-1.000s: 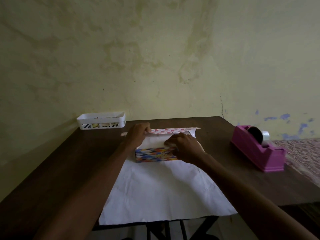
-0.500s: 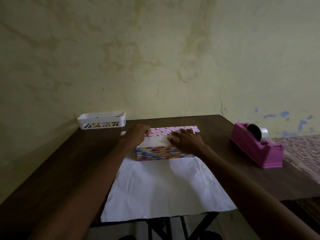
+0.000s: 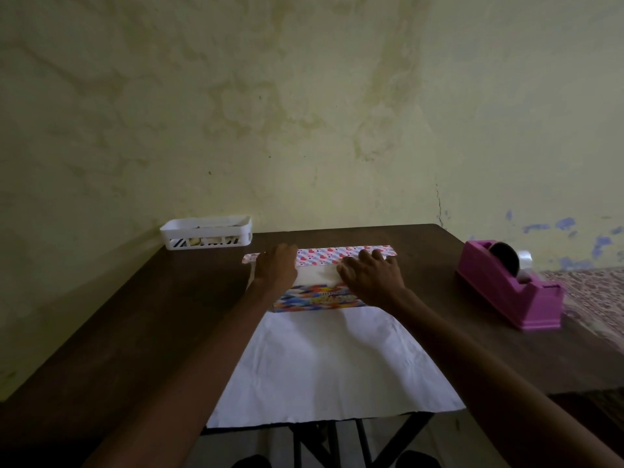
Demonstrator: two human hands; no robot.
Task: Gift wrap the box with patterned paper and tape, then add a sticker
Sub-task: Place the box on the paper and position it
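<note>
Paper (image 3: 324, 366): I see its white underside spread flat toward 6 o'clock, the near edge hanging over the dark table (image 3: 141, 332).
Box (image 3: 317, 300): colourful, lying on the sheet at centre, long side facing me.
Fold: the far flap is turned over the box top, heart pattern showing at 12 o'clock.
Left hand (image 3: 275, 270): palm down, fingers spread, flat on the flap at the box's 9 o'clock end, gripping nothing.
Right hand (image 3: 371, 276): likewise flat and splayed, at the 3 o'clock end.
Tape dispenser (image 3: 510, 292): pink, at 3 o'clock, well apart.
Basket (image 3: 206, 232): white, at 11 o'clock by the wall.
</note>
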